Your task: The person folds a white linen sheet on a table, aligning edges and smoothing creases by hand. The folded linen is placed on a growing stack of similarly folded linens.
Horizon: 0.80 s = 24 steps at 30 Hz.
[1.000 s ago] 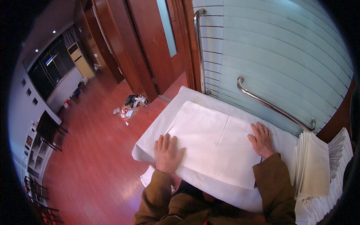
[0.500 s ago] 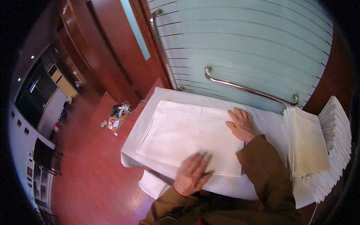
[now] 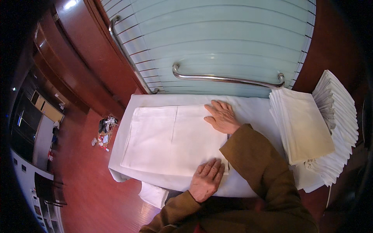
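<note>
A person in brown sleeves has both hands on a flat white cloth (image 3: 159, 139). The cloth lies on a table (image 3: 254, 112) that has a white cover, and a line runs across it like a fold. The left hand (image 3: 206, 179) rests on the near edge, close to the right corner. Its fingers are straight and close together, so its grip is loose and has hold of nothing. The right hand (image 3: 222, 117) lies on the far right part of the cloth. Its fingers are a bit spread, the thumb is out to the side, and its grip is also loose, with nothing in it.

To the right sits a pile of folded cloths (image 3: 305, 126), with more ruffled white cloths (image 3: 344, 116) next to it. Behind the table, a shiny bar (image 3: 229, 78) is on a pale green glass panel (image 3: 233, 46). A small heap (image 3: 105, 132) is on the red floor (image 3: 85, 171); it may be paper and bags, but it is too small to be sure.
</note>
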### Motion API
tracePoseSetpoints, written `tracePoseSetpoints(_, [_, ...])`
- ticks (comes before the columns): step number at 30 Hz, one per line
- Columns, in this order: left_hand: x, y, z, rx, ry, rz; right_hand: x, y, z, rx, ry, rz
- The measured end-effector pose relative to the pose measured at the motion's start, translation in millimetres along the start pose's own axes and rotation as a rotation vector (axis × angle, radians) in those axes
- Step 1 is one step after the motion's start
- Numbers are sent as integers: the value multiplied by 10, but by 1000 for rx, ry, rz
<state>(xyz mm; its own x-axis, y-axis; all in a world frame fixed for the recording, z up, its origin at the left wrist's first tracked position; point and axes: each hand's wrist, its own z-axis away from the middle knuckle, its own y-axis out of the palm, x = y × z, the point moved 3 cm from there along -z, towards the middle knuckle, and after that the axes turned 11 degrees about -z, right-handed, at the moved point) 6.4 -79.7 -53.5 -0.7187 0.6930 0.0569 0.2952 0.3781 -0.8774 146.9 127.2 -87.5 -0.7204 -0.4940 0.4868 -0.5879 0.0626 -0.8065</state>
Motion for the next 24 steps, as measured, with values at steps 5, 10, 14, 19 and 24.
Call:
tracePoseSetpoints(5, [-44, -18, -34, -2, -25, 82, -5, -34, -1, 27, 14, -40])
tracePoseSetpoints(10, [-148, -80, -28, 67, -30, 78, -34, -23, -18, -31, -29, -48])
tracePoseSetpoints(14, [-93, -78, -45, 33, -74, 141, -91, 0, -39, 12, 0, -82])
tracePoseSetpoints(19, [-22, -33, -71, -33, -118, 257, -96, -19, -54, 43, 2, -81])
tracePoseSetpoints(24, [12, 6, -74, -50, -204, 378, -103, -12, -70, 62, 15, -74])
